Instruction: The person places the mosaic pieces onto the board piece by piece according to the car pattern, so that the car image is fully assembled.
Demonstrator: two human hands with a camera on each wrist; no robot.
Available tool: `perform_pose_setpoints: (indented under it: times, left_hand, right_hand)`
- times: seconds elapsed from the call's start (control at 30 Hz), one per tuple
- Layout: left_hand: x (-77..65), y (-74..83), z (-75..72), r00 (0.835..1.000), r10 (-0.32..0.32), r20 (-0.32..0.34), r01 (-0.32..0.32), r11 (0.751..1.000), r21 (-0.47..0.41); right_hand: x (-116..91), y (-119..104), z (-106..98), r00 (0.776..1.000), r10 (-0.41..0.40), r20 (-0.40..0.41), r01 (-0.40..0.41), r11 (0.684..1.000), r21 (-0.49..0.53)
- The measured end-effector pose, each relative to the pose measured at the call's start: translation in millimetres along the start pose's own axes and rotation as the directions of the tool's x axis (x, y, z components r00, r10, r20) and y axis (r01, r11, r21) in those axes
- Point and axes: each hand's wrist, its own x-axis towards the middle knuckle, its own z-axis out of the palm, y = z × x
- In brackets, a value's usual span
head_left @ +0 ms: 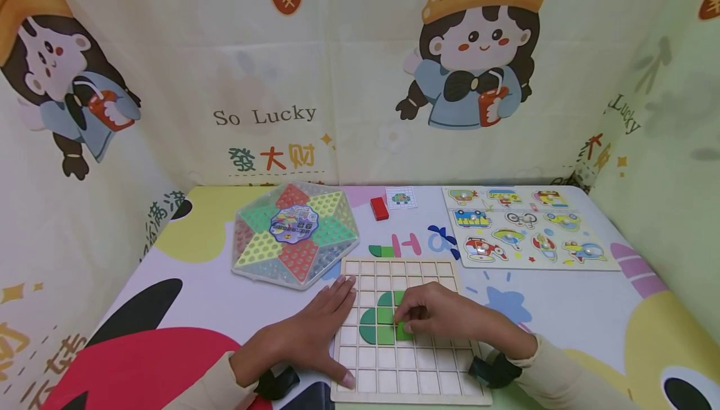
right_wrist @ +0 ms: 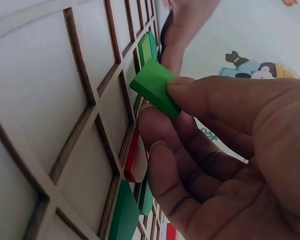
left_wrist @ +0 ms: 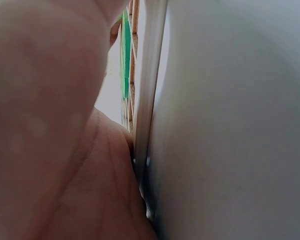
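Observation:
A wooden grid board (head_left: 416, 391) lies flat before me. My left hand (head_left: 306, 329) rests along its left edge, fingers spread, thumb over the near left corner. In the left wrist view, the palm (left_wrist: 90, 175) is close to the board's side (left_wrist: 152, 75). My right hand (head_left: 444, 311) pinches a light green square block (right_wrist: 155, 86) between thumb and fingers, tilted above the cells. Left of that hand, dark green curved pieces (head_left: 368, 326) and light green squares (head_left: 385, 335) sit in the grid. A red piece (right_wrist: 136, 162) shows near the fingers in the right wrist view.
Beyond the board are loose green pieces (head_left: 381, 250), dark blue pieces (head_left: 444, 235), a red block (head_left: 379, 209) and a small pattern card (head_left: 400, 197). A hexagonal checkers-style board (head_left: 304, 235) stands back left, a vehicle puzzle board (head_left: 529, 229) back right. Printed cloth (head_left: 360, 85) hangs behind.

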Motion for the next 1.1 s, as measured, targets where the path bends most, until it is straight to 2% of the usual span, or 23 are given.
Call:
perform_pose_setpoints:
  times: [0.5, 0.9, 1.1]
  left_hand:
    - [-0.1, -1.2, 1.0, 1.000, 0.013, -0.017, -0.012, 1.000, 0.023]
    - [0.5, -1.2, 0.3, 1.000, 0.007, -0.012, -0.006, 1.000, 0.021]
    - [0.1, 0.5, -0.3, 1.000, -0.002, -0.011, 0.002, 1.000, 0.026]
  right_hand:
    - [5.8, -1.6, 5.4, 1.000, -0.005, -0.003, 0.005, 0.990, -0.139]
    - [15.4, 8.8, -6.4, 0.994, -0.010, -0.110, -0.001, 0.995, -0.103]
    - [20.2, 15.7, -15.3, 0.979, 0.005, -0.202, -0.027, 0.994, -0.109]
